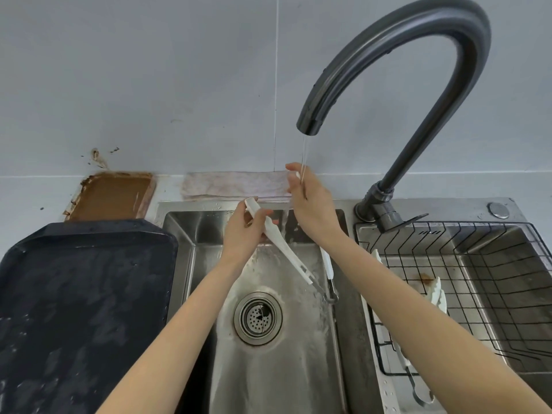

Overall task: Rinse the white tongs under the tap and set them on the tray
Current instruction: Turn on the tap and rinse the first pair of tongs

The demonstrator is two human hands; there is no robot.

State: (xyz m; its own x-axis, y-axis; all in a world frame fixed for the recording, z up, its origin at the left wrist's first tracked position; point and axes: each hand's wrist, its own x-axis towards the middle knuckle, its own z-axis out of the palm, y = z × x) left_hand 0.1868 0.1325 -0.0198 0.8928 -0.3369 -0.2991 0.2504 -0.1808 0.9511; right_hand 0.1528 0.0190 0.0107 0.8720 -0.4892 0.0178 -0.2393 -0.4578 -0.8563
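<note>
The white tongs (288,253) hang over the left sink basin, spread in a V with their metal hinge loop lowest, near the drain. My left hand (243,231) grips one arm of the tongs near its tip. My right hand (310,201) holds the other arm, whose white tip shows at my fingers. A thin stream of water (304,156) from the dark curved tap (397,52) falls onto my right hand. The black tray (86,294) lies wet on the counter to the left of the sink.
The drain (258,316) sits in the wet steel sink (179,234). A black wire basket (484,282) fills the right basin and holds white utensils (437,295). A folded cloth (236,185) and a brown stained tray (115,194) lie by the wall.
</note>
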